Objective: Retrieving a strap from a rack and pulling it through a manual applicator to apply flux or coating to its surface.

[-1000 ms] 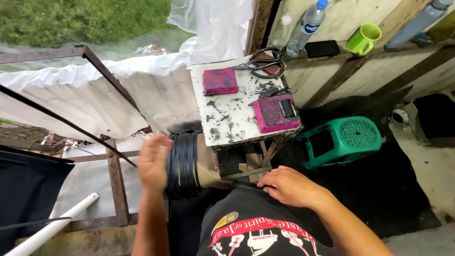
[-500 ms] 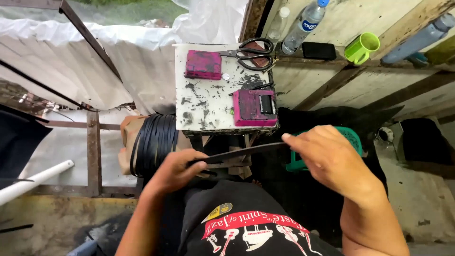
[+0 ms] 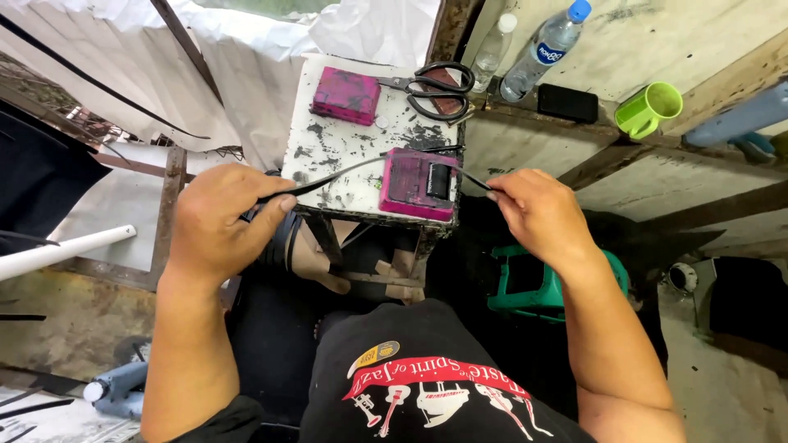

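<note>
Left hand (image 3: 215, 226) and right hand (image 3: 538, 215) each pinched one end of a black strip (image 3: 345, 171), stretched above the pink box (image 3: 419, 182) on the counter (image 3: 328, 143).

left hand (image 3: 215, 221) + right hand (image 3: 538, 215): pinch black strip (image 3: 353, 171) | above pink block (image 3: 419, 184) | white table (image 3: 336, 148)

we are looking down at a paint-stained white work stand (image 3: 328, 152), white sheeting (image 3: 246, 74) hanging behind, a green plastic stool (image 3: 525, 283) sitting on dark floor.
</note>
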